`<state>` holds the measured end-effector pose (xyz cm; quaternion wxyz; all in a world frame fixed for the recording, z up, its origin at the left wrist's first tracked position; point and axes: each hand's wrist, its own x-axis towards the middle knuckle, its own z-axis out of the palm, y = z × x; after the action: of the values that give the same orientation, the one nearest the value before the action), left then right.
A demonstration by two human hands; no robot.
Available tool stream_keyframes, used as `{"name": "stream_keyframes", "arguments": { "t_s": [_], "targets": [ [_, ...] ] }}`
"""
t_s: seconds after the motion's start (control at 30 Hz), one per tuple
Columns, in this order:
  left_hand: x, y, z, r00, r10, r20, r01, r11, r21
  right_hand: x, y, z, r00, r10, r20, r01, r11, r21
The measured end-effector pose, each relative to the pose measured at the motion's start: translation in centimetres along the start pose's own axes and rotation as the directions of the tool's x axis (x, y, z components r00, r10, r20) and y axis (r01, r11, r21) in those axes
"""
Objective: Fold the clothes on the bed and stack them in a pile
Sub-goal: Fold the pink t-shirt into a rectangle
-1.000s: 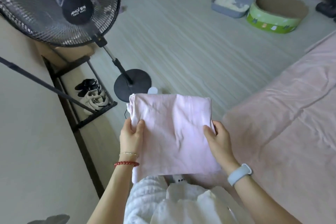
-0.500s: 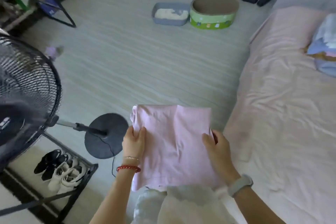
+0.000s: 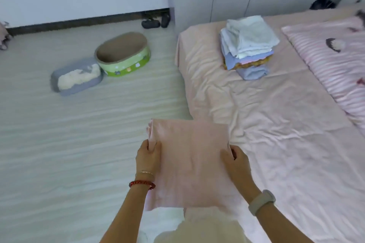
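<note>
We see the wide bed under a wrinkled pale pink sheet (image 3: 266, 124) filling the right side. Near its far corner sits the pile of folded white, blue and yellow clothes (image 3: 247, 44). We hold a folded pale pink cloth garment (image 3: 189, 160) in the air at the bed's near edge, partly over the floor. Our left hand (image 3: 148, 159) pinches its left edge, thumb on top; our right hand (image 3: 236, 163) grips its right edge.
</note>
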<state>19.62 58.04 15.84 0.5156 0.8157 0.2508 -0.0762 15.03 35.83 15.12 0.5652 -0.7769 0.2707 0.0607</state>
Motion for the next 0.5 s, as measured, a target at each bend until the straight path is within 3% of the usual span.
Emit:
{"name": "stream_keyframes", "arguments": {
  "t_s": [0.3, 0.5],
  "targets": [
    [16.3, 17.3, 9.0, 0.957, 0.196, 0.213, -0.211, 0.976, 0.051, 16.0, -9.2, -3.3, 0.967, 0.116, -0.226, -0.070, 0.977, 0.201],
    [28.0, 28.5, 19.1, 0.856, 0.298, 0.423, -0.351, 0.935, 0.051, 28.3, -13.9, -6.5, 0.899, 0.173, -0.403, -0.048, 0.952, 0.302]
  ]
}}
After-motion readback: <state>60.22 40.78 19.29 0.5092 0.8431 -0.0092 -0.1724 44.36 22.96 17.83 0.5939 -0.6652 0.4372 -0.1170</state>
